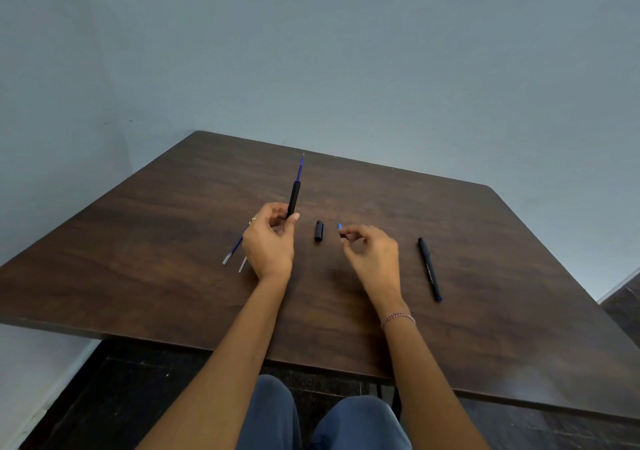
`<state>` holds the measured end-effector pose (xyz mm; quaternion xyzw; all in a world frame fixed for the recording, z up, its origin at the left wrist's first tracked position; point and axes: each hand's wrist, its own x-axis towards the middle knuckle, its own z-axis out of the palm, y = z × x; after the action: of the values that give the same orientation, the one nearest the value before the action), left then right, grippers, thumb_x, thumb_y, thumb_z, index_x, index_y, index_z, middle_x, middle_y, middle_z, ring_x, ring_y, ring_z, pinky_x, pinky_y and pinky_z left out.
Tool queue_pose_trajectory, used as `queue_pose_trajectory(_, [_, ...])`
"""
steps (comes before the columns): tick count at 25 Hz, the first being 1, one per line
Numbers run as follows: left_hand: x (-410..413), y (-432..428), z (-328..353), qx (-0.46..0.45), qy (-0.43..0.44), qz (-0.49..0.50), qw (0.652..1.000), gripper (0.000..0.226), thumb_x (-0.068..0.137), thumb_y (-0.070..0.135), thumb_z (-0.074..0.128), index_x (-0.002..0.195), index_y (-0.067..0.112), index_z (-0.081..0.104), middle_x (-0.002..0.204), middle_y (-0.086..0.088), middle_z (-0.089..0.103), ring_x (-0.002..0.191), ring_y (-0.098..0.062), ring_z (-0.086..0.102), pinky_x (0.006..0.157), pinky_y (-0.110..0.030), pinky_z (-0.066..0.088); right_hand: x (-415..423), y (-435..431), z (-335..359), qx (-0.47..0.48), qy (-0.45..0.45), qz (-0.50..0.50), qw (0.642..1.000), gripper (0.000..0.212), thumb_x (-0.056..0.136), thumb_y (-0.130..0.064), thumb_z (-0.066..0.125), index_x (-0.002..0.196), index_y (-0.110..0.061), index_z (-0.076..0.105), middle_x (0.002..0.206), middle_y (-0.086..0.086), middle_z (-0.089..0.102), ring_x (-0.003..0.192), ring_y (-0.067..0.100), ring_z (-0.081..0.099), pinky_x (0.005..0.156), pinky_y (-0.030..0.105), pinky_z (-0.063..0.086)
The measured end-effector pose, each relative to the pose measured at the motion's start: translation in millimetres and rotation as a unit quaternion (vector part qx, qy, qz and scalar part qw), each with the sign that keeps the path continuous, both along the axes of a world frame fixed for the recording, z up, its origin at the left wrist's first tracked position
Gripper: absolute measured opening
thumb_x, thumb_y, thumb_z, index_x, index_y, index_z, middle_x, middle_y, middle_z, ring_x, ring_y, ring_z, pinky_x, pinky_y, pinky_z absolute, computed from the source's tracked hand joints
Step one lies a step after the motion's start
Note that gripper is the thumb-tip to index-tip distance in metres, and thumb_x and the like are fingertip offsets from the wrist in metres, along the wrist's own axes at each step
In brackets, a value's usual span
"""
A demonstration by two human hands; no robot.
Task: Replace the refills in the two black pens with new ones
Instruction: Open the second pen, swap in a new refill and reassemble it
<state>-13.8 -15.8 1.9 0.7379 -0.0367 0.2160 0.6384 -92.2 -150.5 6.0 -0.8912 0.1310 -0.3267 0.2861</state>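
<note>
Above the dark wooden table (485,311), the left hand (268,241) grips a black pen barrel (293,200) at its near end, with a blue refill (300,167) sticking out of the far end. A black cap (319,230) lies flat between the hands. The right hand (372,255) pinches a small blue piece (339,225) at its fingertips. A second black pen (429,269) lies right of that hand, apart from it. Two refills (231,254) lie partly hidden behind the left hand.

Head-worn, looking down over table (485,311)
</note>
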Motion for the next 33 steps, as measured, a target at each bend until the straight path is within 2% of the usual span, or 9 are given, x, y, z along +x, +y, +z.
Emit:
queue_pose_trajectory(3, [0, -1, -1, 0.014, 0.007, -0.009, 1.0, 0.016, 0.075, 0.021, 0.078, 0.084, 0.026, 0.066, 0.079, 0.017, 0.063, 0.069, 0.011, 0.055, 0.059, 0.001, 0.04, -6, -9, -4, 0.122, -0.059, -0.004, 0.991, 0.026, 0.079, -0.005, 0.073, 0.101, -0.02, 0.069, 0.079, -0.01, 0.065, 0.069, 0.001, 0.058, 0.072, 0.014, 0.052])
queue_pose_trajectory(5, [0, -1, -2, 0.029, 0.009, -0.02, 0.999, 0.018, 0.074, 0.022, 0.079, 0.081, 0.03, 0.065, 0.079, 0.019, 0.063, 0.07, 0.01, 0.057, 0.056, -0.003, 0.04, -6, -12, -5, 0.161, -0.081, -0.003, 0.984, 0.036, 0.08, -0.006, 0.073, 0.105, -0.029, 0.064, 0.077, -0.011, 0.063, 0.071, -0.001, 0.058, 0.069, 0.008, 0.048])
queue_pose_trajectory(7, [0, -2, -3, 0.048, 0.009, -0.032, 0.998, 0.019, 0.073, 0.022, 0.079, 0.08, 0.032, 0.065, 0.081, 0.017, 0.065, 0.072, 0.004, 0.06, 0.058, -0.005, 0.039, -6, -13, -4, 0.193, -0.087, 0.002, 0.977, 0.043, 0.08, -0.008, 0.073, 0.112, -0.033, 0.06, 0.079, -0.009, 0.065, 0.075, 0.0, 0.062, 0.071, 0.007, 0.048])
queue_pose_trajectory(10, [0, -4, -5, 0.067, 0.007, -0.053, 0.996, 0.018, 0.072, 0.022, 0.079, 0.082, 0.031, 0.067, 0.083, 0.012, 0.069, 0.077, -0.001, 0.063, 0.062, -0.015, 0.048, -5, -14, -2, 0.233, -0.095, 0.006, 0.968, 0.047, 0.08, -0.006, 0.074, 0.118, -0.029, 0.061, 0.081, -0.006, 0.068, 0.078, 0.0, 0.064, 0.072, 0.008, 0.049])
queue_pose_trajectory(15, [-3, -4, -7, 0.11, -0.012, -0.086, 0.99, 0.018, 0.072, 0.02, 0.08, 0.082, 0.03, 0.069, 0.083, 0.014, 0.068, 0.078, 0.0, 0.064, 0.069, -0.028, 0.057, -8, -12, 1, 0.248, -0.151, 0.017, 0.957, 0.043, 0.078, -0.01, 0.076, 0.106, -0.039, 0.06, 0.08, -0.006, 0.07, 0.077, 0.001, 0.066, 0.07, 0.009, 0.05])
queue_pose_trajectory(19, [-5, -5, -5, 0.139, -0.019, -0.102, 0.985, 0.02, 0.07, 0.017, 0.08, 0.08, 0.03, 0.069, 0.082, 0.013, 0.067, 0.077, -0.002, 0.063, 0.069, -0.035, 0.057, -7, -14, 5, 0.312, -0.211, 0.002, 0.927, 0.035, 0.078, -0.013, 0.077, 0.104, -0.034, 0.065, 0.079, -0.004, 0.072, 0.076, 0.002, 0.067, 0.069, 0.011, 0.049])
queue_pose_trajectory(24, [-8, -4, -1, 0.17, -0.035, -0.097, 0.98, 0.021, 0.068, 0.016, 0.082, 0.077, 0.03, 0.069, 0.079, 0.014, 0.065, 0.075, -0.002, 0.061, 0.067, -0.033, 0.055, -11, -21, 11, 0.487, -0.306, 0.016, 0.818, 0.029, 0.082, -0.01, 0.072, 0.106, -0.024, 0.066, 0.07, -0.005, 0.073, 0.076, 0.005, 0.07, 0.087, 0.03, 0.049])
queue_pose_trajectory(29, [-12, -4, 1, 0.197, -0.049, -0.094, 0.975, 0.022, 0.067, 0.017, 0.082, 0.076, 0.031, 0.068, 0.077, 0.017, 0.061, 0.073, -0.001, 0.058, 0.058, -0.017, 0.04, -13, -19, 15, 0.502, -0.309, 0.017, 0.807, 0.03, 0.08, -0.009, 0.073, 0.103, -0.027, 0.065, 0.069, -0.007, 0.073, 0.079, 0.003, 0.07, 0.095, 0.037, 0.047])
queue_pose_trajectory(33, [-13, -5, 3, 0.205, -0.052, -0.09, 0.973, 0.022, 0.067, 0.016, 0.082, 0.077, 0.03, 0.069, 0.076, 0.019, 0.058, 0.073, 0.0, 0.056, 0.057, -0.012, 0.036, -14, -18, 17, 0.5, -0.307, 0.022, 0.809, 0.031, 0.079, -0.008, 0.073, 0.102, -0.028, 0.065, 0.07, -0.008, 0.072, 0.081, 0.002, 0.069, 0.102, 0.043, 0.045])
